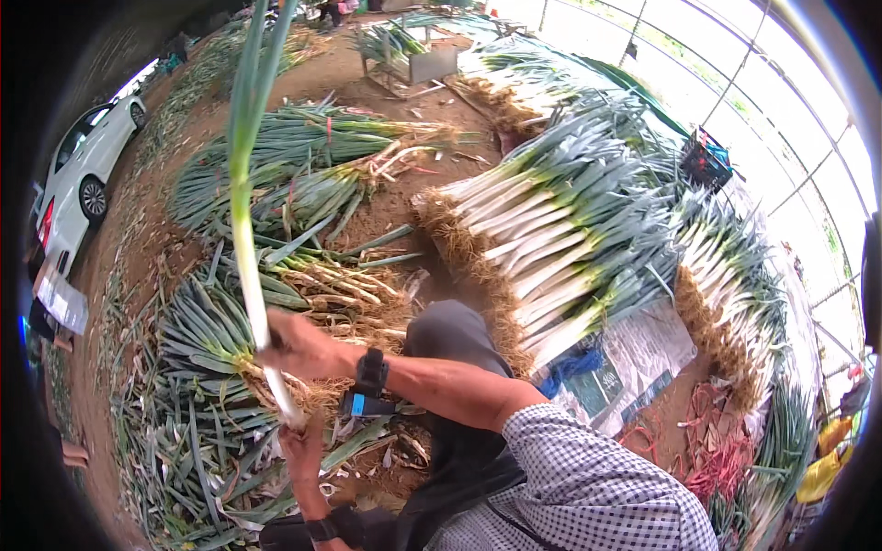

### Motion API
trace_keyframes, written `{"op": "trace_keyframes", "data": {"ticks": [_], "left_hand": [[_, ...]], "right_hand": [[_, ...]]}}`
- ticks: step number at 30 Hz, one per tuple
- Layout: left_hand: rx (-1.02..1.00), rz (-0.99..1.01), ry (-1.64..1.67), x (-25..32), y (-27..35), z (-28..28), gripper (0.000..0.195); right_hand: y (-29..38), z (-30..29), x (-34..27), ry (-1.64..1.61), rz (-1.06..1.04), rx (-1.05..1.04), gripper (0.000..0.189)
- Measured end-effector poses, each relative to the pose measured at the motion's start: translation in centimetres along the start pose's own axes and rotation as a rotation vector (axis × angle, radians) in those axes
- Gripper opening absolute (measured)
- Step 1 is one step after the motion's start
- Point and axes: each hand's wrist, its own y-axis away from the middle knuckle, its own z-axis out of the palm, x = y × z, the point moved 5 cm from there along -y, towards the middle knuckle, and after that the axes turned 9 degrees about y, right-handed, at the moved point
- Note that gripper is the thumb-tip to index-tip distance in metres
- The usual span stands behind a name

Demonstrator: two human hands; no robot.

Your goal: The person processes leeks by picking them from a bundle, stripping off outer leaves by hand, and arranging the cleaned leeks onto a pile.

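A long green onion (242, 227) stands tilted in front of me, its white stalk low and its green leaves reaching the top of the view. My right hand (306, 348) is closed around the white stalk, slightly blurred. Below it, my left hand (303, 444) grips the root end between its fingers. Behind the hands lies a pile of untrimmed green onions (351, 293) with brown outer skins and roots. Beside the stalk, a sheaf of green leaves (207, 324) fans out to the left. Loose stripped leaves (186, 441) cover the ground at lower left.
Rows of cleaned green onions (544, 241) lie to my right, roots towards me. Tied bundles (303, 138) rest on the soil ahead. Red ties (720, 461) and a printed plastic sheet (620, 372) are at lower right. A black crate (706, 162), white car (89, 165) and another person's hand (63, 342) stand farther off.
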Motion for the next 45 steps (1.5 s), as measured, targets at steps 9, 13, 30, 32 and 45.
{"op": "trace_keyframes", "data": {"ticks": [9,13,30,32,45], "left_hand": [[-0.048,-0.170,-0.066,-5.4,-0.1,-1.0,0.047],[-0.068,-0.276,-0.170,-4.4,-0.2,-2.0,0.039],[-0.261,-0.478,-0.324,-8.6,0.1,4.4,0.029],[-0.231,-0.482,-0.282,-9.3,-0.1,3.7,0.028],[-0.248,-0.379,-0.340,-8.4,1.3,2.1,0.036]], "right_hand": [[1.7,-24.8,-1.7,-0.061,0.030,0.489,0.024],[7.6,-34.3,4.1,-0.098,0.107,0.688,0.025],[39.5,-47.7,28.9,-0.255,0.816,1.272,0.029],[41.1,-46.7,30.7,-0.234,0.932,1.326,0.029],[49.1,-50.2,33.4,-0.115,1.043,0.760,0.019]]}}
